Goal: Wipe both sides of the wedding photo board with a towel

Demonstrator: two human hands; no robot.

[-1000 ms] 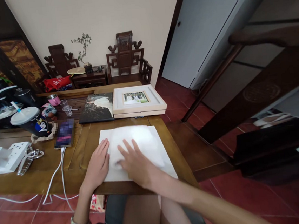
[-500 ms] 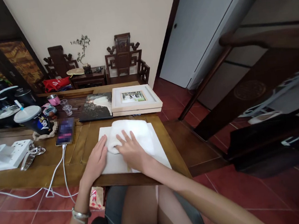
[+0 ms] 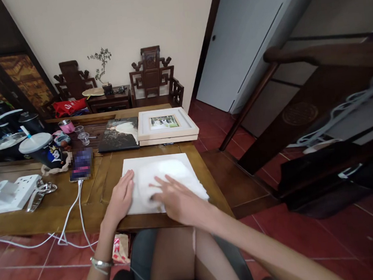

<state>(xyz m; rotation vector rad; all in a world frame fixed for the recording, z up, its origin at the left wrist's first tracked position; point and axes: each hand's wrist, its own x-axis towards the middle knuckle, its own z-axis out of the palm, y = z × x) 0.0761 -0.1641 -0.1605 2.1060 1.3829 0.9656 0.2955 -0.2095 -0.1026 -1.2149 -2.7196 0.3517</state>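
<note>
A flat white rectangular panel [image 3: 135,208] lies near the front edge of the wooden table. Over it is a folded white cloth [image 3: 172,167], blurred by motion. My right hand [image 3: 174,200] presses down on this cloth with its fingers spread; the thumb side is smeared. Stretched out along the left edge of the panel, my left hand [image 3: 123,194] rests flat with nothing in it. Just behind the panel lie a pale framed photo [image 3: 165,126] and a dark picture board [image 3: 115,138] showing a white dress.
Left on the table [image 3: 107,209] are a phone [image 3: 81,164] on a white cable, a lidded cup [image 3: 40,149] with a straw, a white power strip [image 3: 17,196], a pink cup [image 3: 66,126] and small clear cups. A wooden chair back [image 3: 289,112] stands at right.
My right hand and the cloth have slid to the right and towards me across the panel. The left hand has stayed at the panel's left edge.
</note>
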